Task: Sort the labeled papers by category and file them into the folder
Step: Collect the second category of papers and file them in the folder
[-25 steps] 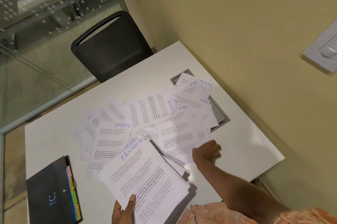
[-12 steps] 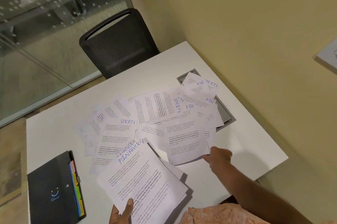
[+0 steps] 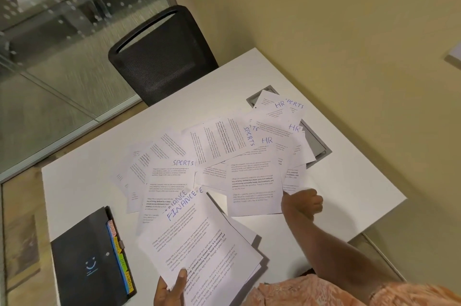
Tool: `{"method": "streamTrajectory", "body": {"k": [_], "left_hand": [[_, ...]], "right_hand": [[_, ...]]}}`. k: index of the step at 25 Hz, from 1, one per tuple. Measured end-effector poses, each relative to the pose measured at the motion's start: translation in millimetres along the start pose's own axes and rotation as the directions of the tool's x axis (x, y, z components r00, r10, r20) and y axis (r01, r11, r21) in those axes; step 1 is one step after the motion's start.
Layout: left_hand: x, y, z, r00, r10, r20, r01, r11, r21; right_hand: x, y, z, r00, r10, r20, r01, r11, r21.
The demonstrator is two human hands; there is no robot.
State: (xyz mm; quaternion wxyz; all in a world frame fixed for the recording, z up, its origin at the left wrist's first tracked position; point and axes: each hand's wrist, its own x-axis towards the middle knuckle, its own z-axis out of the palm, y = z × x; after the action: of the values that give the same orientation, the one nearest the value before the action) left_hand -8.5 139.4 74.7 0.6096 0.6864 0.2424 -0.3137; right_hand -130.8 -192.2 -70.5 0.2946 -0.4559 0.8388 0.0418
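The right hand [image 3: 301, 204] has drawn its fingers in since half a second ago, when they reached out flat toward the loose sheets; now they are curled into a fist against the lower right corner of the nearest sheet [image 3: 253, 182]. I cannot tell whether they pinch that corner or only touch it, since the knuckles hide the contact. The left hand [image 3: 171, 290] grips the stack [image 3: 199, 246] as before, thumb on top, with "FINANCE" written on the top page. The hand itself is cut off by the bottom edge. The other papers [image 3: 219, 146], marked SPORTS and HR, lie spread across the middle of the counter [image 3: 84, 181] where they were, overlapping so that several labels are covered and the printed text is too small to read. They hide part of a grey hatch [image 3: 316, 147] set in the counter. The folder [image 3: 87, 260] lies closed at the near left, just beside the stack, its coloured tabs [image 3: 121, 259] showing along one edge. A chair [image 3: 162, 56] stands at the far side.
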Motion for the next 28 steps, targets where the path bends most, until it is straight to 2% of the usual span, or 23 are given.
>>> {"method": "streamTrajectory", "body": {"k": [5,9,12,16,20,23,27,28], "left_hand": [[6.2,8.4,-12.1,1.000,-0.013,-0.006,0.013,1.000,0.015],[11.7,15.8,-20.9,0.999,-0.031,-0.017,0.030,0.999,-0.022],[18.3,19.7,-30.1,0.999,-0.025,-0.019,0.025,1.000,-0.015],[9.6,32.0,-33.5,1.000,-0.009,0.011,0.009,1.000,0.001],[14.0,31.1,-42.1,0.999,-0.030,0.032,0.029,0.999,0.023],[17.1,34.6,-40.4,0.997,0.018,0.070,-0.022,0.999,0.045],[19.3,43.4,-36.2,0.977,0.101,0.188,-0.107,0.994,0.026],[22.0,45.5,-36.1,0.976,0.127,0.178,-0.137,0.990,0.043]], "right_hand": [[-7.7,-13.0,-2.8,0.999,-0.002,0.036,-0.001,0.998,0.062],[0.0,-7.2,-3.7,0.996,-0.010,0.084,-0.007,0.979,0.202],[14.6,13.0,-18.7,0.993,-0.071,0.097,0.039,0.953,0.299],[19.2,35.1,-65.5,0.987,-0.161,0.012,0.139,0.888,0.438],[17.6,58.2,-117.0,0.979,-0.202,0.004,0.167,0.822,0.545],[19.5,73.2,-145.2,0.982,-0.191,0.013,0.146,0.794,0.590],[12.7,85.6,-170.3,0.986,-0.160,0.046,0.079,0.693,0.716],[9.0,87.8,-175.3,0.986,-0.157,0.057,0.064,0.671,0.739]]}}
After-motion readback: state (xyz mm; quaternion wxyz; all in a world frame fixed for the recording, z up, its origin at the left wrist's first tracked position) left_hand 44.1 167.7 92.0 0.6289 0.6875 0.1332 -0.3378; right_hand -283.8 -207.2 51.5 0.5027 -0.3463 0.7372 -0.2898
